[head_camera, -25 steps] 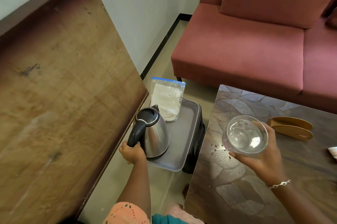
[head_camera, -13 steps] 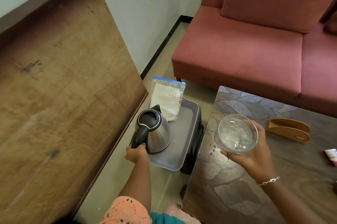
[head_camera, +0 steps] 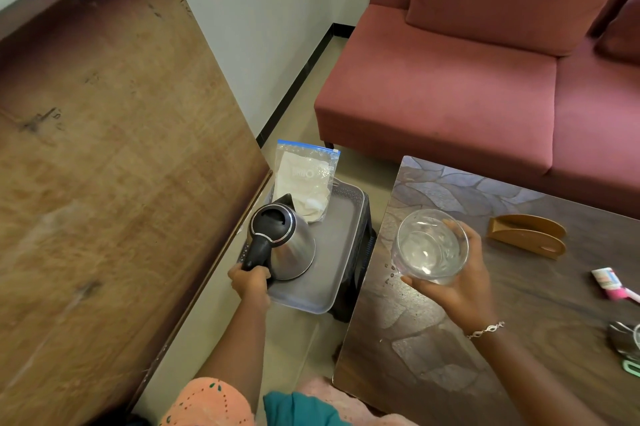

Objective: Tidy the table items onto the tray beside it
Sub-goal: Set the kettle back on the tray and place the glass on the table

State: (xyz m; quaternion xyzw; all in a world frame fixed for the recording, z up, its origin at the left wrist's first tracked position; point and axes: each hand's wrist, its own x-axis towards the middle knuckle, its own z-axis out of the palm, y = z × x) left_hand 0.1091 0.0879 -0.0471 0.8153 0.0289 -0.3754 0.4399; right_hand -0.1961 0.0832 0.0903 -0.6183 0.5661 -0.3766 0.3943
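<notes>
the left hand point(head_camera: 251, 281) has its fingers curled round the black handle of the steel kettle point(head_camera: 289, 249). the kettle is upright on the near left part of the grey tray point(head_camera: 334, 281), with the spout pointing away from the person. at the far end of the tray a clear zip bag point(head_camera: 306, 179) with something white inside leans up and reaches over the far rim. the tray lies on a dark stool point(head_camera: 351, 301), between a big wooden board point(head_camera: 104, 148) and the counter point(head_camera: 519, 328).

the right hand point(head_camera: 457, 287) holds a clear glass point(head_camera: 431, 247) from below and from the side, with fingers wrapped round its wall, over the left part of the counter. further right on the counter are a wooden holder point(head_camera: 528, 235) and a pink and white tube point(head_camera: 611, 283), well apart from the glass
</notes>
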